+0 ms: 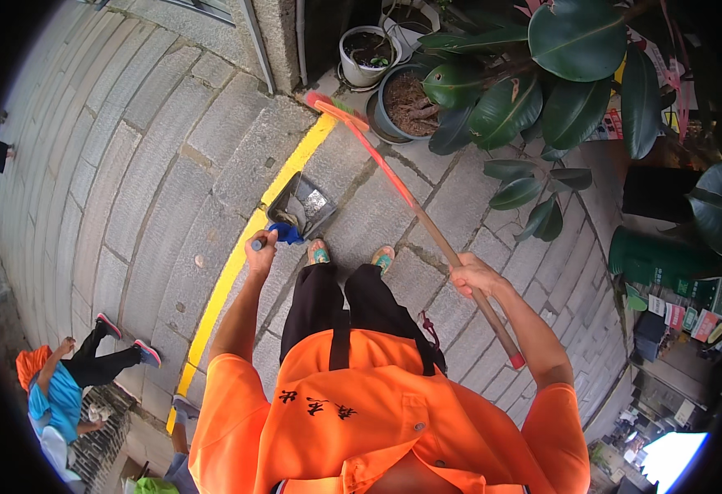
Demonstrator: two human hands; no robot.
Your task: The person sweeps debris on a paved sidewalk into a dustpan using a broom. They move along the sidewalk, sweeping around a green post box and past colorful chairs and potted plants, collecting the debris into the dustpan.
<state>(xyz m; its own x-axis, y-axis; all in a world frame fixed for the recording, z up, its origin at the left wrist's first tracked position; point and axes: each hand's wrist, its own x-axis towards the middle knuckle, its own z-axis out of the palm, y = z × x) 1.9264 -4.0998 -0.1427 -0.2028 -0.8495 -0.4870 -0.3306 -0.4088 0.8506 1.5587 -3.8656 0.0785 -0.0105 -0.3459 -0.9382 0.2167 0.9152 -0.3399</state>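
Note:
My right hand is wrapped round the wooden handle of a broom, whose shaft turns red toward the head. The orange-red broom head with green bristles rests on the paving beside the flower pots. In my left hand, closed, is the grip of a long-handled dustpan. Its grey pan sits on the ground just ahead of my feet, over the edge of the yellow line. Some litter and a pale, shiny scrap lie in the pan, and something blue hangs at its near side.
A white pot and a blue-grey pot stand by the wall ahead. Large-leaved plant branches overhang the right. A yellow line crosses the stone paving. At the lower left, a person in a blue top is nearby.

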